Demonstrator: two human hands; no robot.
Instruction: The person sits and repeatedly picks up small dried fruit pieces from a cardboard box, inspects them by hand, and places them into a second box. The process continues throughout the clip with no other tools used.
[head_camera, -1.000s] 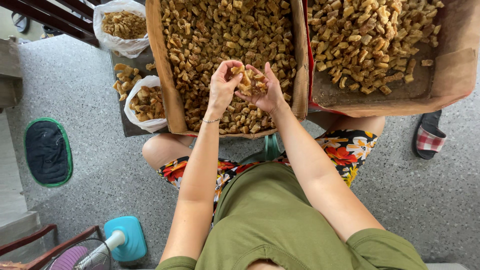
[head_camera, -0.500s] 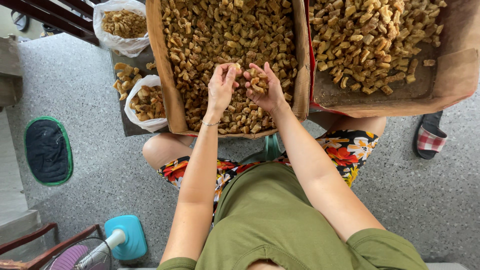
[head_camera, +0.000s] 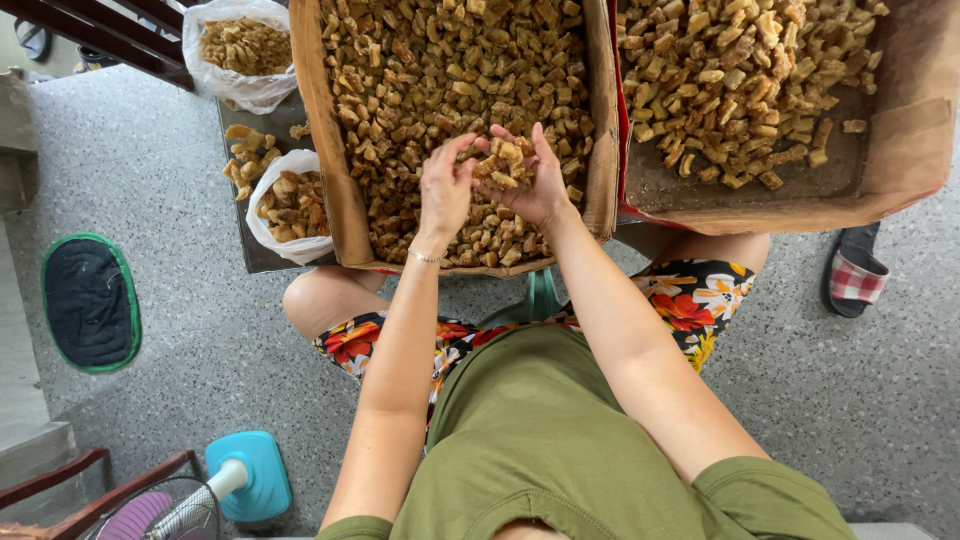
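A: What sits at the left of the view?

B: A dark mat with a green border (head_camera: 90, 300) on the speckled floor, then two white plastic bags (head_camera: 290, 205) of golden-brown fried pieces beside a large cardboard box (head_camera: 345, 215).

A: And the hands?

B: Both are over that box. The left hand (head_camera: 445, 190) is raised with its fingers loosely curled toward the right hand (head_camera: 535, 185), which cups a small handful of the fried pieces (head_camera: 503, 165).

A: What has just changed?

B: Half a second ago both palms lay spread flat on the heap. Now they have lifted and drawn together with pieces gathered between them. I judge that a scoop has been taken up for sorting or checking.

A: Which way do the pieces point?

B: They are short chunks, jumbled, with no shared long axis. The clump as a whole runs roughly left to right across the cupped fingers, just above the heap and near the box's near edge.

A: Further right?

B: A second cardboard box (head_camera: 900, 150), partly emptied, and a checked sandal (head_camera: 855, 275) on the floor.
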